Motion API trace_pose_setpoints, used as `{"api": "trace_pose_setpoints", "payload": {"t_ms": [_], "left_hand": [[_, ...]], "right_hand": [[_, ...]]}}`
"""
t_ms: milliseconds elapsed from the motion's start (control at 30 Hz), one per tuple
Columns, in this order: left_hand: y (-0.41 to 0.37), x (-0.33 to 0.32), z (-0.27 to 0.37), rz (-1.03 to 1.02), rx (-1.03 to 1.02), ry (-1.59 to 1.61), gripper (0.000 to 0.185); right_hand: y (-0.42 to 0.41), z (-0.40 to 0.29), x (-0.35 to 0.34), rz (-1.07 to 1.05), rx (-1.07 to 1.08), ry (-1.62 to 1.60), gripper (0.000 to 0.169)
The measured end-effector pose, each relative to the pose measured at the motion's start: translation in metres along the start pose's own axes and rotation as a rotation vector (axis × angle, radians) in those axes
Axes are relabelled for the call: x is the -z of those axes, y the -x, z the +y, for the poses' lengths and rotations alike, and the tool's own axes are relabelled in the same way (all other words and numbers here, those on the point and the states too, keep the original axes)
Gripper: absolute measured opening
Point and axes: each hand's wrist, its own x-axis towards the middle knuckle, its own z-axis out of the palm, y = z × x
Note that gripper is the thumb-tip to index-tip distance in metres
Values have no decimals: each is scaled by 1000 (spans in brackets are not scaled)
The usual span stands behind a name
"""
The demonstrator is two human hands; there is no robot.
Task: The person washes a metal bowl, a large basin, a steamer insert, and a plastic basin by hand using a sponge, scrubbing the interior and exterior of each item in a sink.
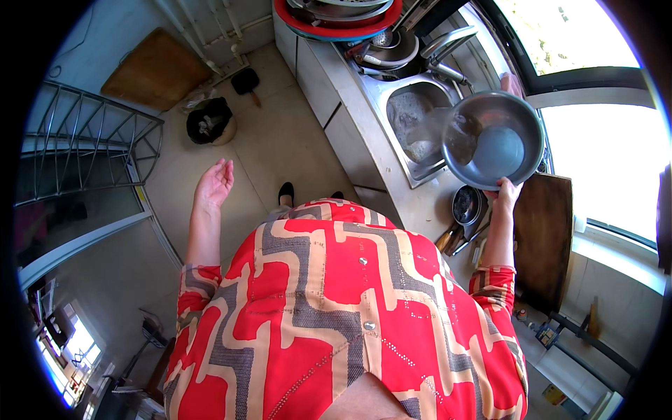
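My right hand (505, 194) grips the rim of a round metal basin (493, 149), which is tilted beside the sink, its inside facing me. Something blurred, perhaps water, shows between the basin and the stainless steel sink (392, 94), where foamy water lies. Above the sink's far side is a metal faucet (450, 72). My left hand (216, 181) hangs empty over the floor at the left, its palm up and its fingers slightly bent. Below the basin, on the counter (403, 197), stands a small oval dish (466, 206) with a dark scouring pad in it.
Stacked basins with a red rim (341, 32) and pots (401, 52) crowd the counter's far end. Knives (446, 240) lie near a wooden board (543, 236). On the floor are a lined trash bin (211, 123) and a dustpan (245, 82); a metal rack (94, 142) stands left.
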Motion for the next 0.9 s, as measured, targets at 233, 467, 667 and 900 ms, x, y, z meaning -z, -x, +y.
{"api": "trace_pose_setpoints", "payload": {"t_ms": [233,467,667,900], "left_hand": [[-13,1,-1,-47,35,-5,26],[-21,-12,-3,-62,56,-50,24],[-25,-23,1,-73,72,-71,25],[-33,-31,1,-111,91,-80,25]], "right_hand": [[21,-31,-13,153,379,417,76],[49,-28,-14,253,613,674,77],[78,-41,-16,234,625,670,79],[85,-42,-15,272,547,604,80]]}}
